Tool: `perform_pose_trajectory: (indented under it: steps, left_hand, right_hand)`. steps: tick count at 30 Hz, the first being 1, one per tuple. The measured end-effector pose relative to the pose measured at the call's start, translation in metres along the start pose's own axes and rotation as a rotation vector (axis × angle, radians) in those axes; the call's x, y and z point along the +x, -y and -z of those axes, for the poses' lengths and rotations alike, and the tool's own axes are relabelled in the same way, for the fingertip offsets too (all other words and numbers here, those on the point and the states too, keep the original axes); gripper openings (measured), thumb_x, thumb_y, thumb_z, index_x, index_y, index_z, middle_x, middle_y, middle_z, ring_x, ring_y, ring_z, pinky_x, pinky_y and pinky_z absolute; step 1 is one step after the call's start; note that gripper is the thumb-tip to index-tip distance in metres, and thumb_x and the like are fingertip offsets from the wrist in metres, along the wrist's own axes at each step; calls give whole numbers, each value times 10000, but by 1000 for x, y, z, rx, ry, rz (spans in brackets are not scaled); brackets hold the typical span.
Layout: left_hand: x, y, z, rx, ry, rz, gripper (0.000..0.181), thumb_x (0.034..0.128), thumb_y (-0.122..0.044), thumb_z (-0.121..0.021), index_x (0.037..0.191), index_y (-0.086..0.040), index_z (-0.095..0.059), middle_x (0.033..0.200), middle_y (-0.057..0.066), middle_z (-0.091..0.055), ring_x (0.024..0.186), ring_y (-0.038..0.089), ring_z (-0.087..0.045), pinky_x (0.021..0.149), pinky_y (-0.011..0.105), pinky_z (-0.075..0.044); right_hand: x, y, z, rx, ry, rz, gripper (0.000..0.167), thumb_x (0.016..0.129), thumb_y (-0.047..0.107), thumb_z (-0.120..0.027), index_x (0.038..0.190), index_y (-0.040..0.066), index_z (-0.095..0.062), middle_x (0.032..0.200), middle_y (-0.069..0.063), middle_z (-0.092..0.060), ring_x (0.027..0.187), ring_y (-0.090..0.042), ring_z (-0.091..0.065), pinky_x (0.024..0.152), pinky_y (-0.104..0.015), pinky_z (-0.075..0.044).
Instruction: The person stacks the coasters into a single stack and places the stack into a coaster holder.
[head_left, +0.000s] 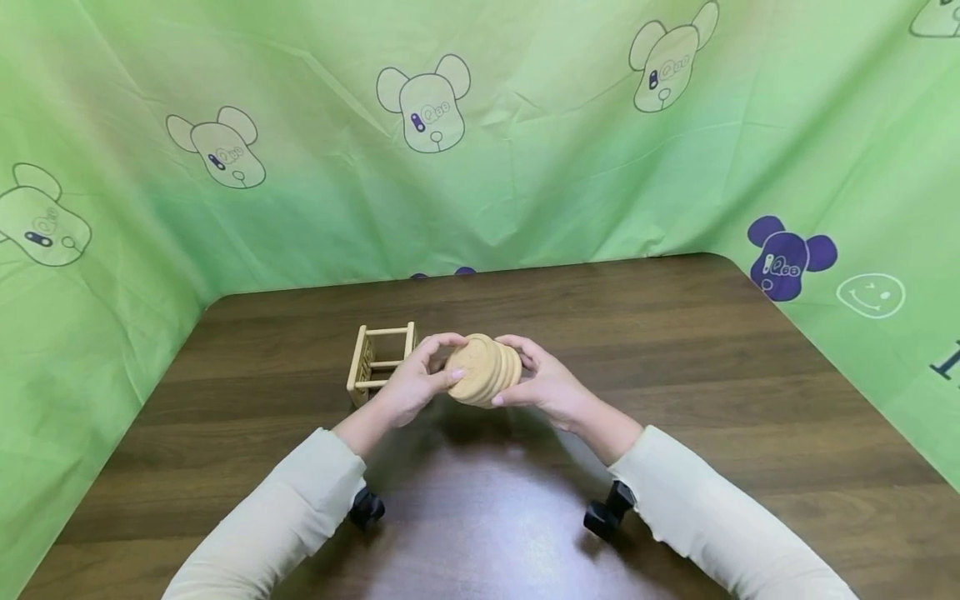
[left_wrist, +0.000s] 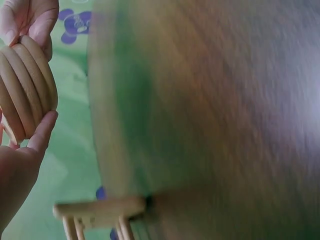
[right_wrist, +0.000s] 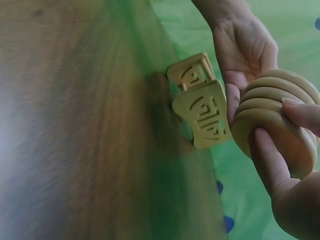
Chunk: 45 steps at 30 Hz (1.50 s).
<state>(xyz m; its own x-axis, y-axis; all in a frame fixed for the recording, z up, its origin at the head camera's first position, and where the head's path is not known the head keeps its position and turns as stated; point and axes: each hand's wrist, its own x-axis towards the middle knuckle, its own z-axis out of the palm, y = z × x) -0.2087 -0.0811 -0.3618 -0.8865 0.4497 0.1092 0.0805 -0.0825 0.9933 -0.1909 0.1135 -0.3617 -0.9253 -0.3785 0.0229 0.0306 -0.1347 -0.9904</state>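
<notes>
Between both hands, raised above the table, is a stack of several round, pale wooden coasters (head_left: pixel 480 373), tilted so their flat faces point sideways. My left hand (head_left: pixel 411 385) grips the stack from the left, thumb on the front face. From the right, my right hand (head_left: pixel 553 390) holds the other end between thumb and fingers. The left wrist view shows the coasters (left_wrist: pixel 27 90) edge-on, pressed together. A small wooden rack (head_left: pixel 358 371) with round bars stands on the table, just left of and behind my left hand. Cut-out patterns mark the side panels of the rack (right_wrist: pixel 204 117).
The brown wooden table (head_left: pixel 675 333) has a glossy reflection near its front. Green printed cloth (head_left: pixel 525 167) hangs behind and at the sides of the table. Black wrist mounts (head_left: pixel 367 508) show under both sleeves.
</notes>
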Motion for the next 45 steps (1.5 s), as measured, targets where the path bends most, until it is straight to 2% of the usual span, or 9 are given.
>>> perform_pose_trajectory:
  steps: [4, 11, 15, 19, 25, 29, 31, 38, 45]
  left_hand:
    - [-3, -6, 14, 18, -7, 0, 417, 811, 105, -502, 1200, 58, -358, 1201, 159, -367, 845, 121, -513, 655, 231, -445]
    - [-5, -17, 37, 28, -54, 47, 395, 836, 68, -487, 1205, 4, -362, 980, 90, -467, 680, 95, -517, 567, 223, -426]
    - [-5, -20, 47, 15, -71, 57, 394, 848, 62, -471, 1215, 3, -341, 1043, 112, -462, 744, 111, -541, 611, 249, -458]
    - [-5, -22, 57, 27, -88, 30, 395, 848, 63, -470, 1219, 24, -341, 1152, 119, -381, 809, 131, -513, 636, 236, -459]
    - [-7, -20, 72, 4, -82, 8, 368, 856, 59, -457, 1205, -2, -359, 1162, 113, -342, 855, 154, -483, 650, 242, -451]
    - [-9, -19, 79, -5, -93, 7, 333, 854, 39, -477, 1160, -81, -425, 1141, 103, -379, 855, 143, -488, 645, 232, -444]
    - [-10, -18, 82, 2, -102, -1, 332, 853, 34, -484, 1161, -77, -433, 1141, 87, -384, 858, 137, -489, 641, 223, -441]
    - [-11, -15, 89, 54, -144, -22, 398, 847, 61, -471, 1222, 51, -340, 1132, 73, -414, 907, 146, -463, 663, 219, -426]
    - [-13, -13, 98, 128, -180, -25, 397, 832, 65, -490, 1209, 65, -364, 1037, 13, -478, 923, 171, -444, 696, 225, -418]
  right_hand:
    - [13, 3, -11, -10, 0, -4, 768, 592, -233, -602, 1266, -8, -309, 1152, -202, -416, 829, -185, -543, 670, -296, -470]
    - [35, 11, -28, -32, 11, 12, 767, 589, -230, -611, 1264, 3, -332, 1171, -194, -418, 858, -196, -530, 697, -309, -467]
    - [44, 14, -35, -51, 20, 17, 761, 589, -221, -615, 1261, 8, -342, 1181, -192, -419, 856, -198, -535, 700, -317, -468]
    - [53, 17, -42, -32, 33, 1, 748, 597, -234, -601, 1256, 13, -344, 1179, -193, -415, 858, -216, -533, 696, -340, -471]
    - [66, 17, -52, -4, 55, -27, 744, 613, -240, -590, 1262, 20, -336, 1167, -178, -417, 859, -214, -529, 698, -349, -470]
    - [71, 16, -57, -36, 60, -19, 739, 607, -226, -608, 1253, 21, -347, 1146, -173, -435, 854, -202, -528, 694, -331, -471]
    - [73, 15, -58, -51, 56, -14, 742, 605, -219, -616, 1255, 21, -349, 1143, -173, -439, 861, -203, -523, 693, -324, -471]
    - [81, 15, -66, -73, 48, -18, 766, 605, -209, -621, 1278, 15, -331, 1161, -179, -427, 890, -226, -514, 684, -331, -475]
    - [85, 13, -73, -111, 47, -24, 759, 603, -202, -628, 1271, 17, -342, 1138, -170, -439, 846, -208, -520, 663, -314, -479]
